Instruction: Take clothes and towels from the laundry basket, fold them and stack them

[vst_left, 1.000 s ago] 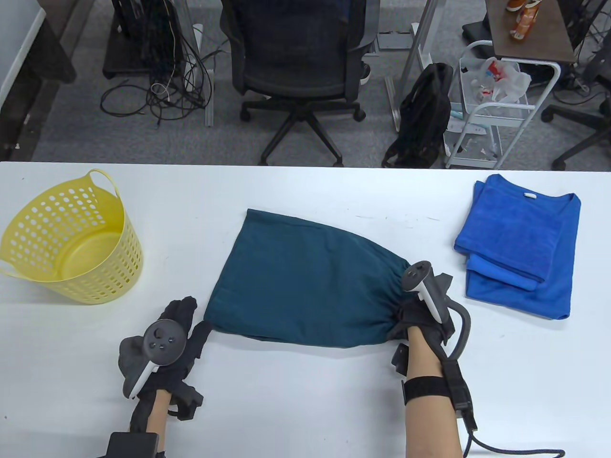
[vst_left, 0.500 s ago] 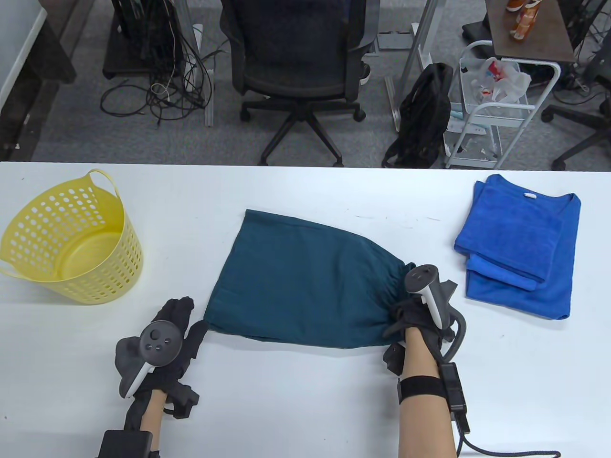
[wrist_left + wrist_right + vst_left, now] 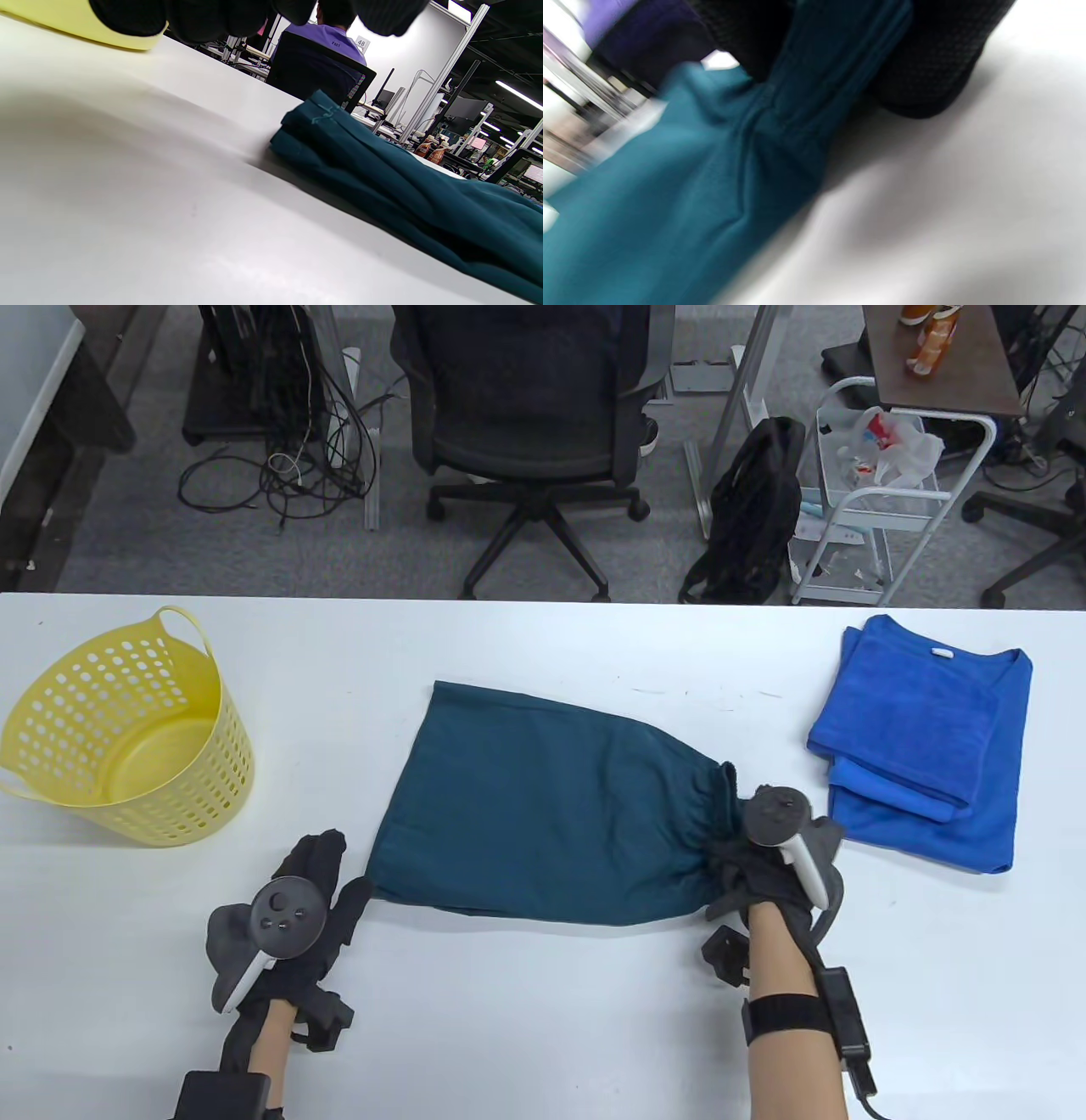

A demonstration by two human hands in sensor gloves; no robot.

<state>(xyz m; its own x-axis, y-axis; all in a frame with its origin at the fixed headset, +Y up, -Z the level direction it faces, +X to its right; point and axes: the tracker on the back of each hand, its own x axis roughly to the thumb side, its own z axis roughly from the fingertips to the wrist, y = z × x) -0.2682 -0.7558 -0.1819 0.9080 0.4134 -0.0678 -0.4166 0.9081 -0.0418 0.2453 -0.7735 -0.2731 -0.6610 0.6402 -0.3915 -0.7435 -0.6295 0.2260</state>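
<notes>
Right hand now farther right, gathered end of teal garment bunched in its fingers.

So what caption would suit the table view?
Right hand grips the gathered end of a teal garment beside a yellow basket.

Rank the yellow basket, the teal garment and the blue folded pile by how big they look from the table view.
1. teal garment, clearly the largest spread.
2. and 3. yellow basket and blue folded pile cover about the same area; too close to rank.
</notes>
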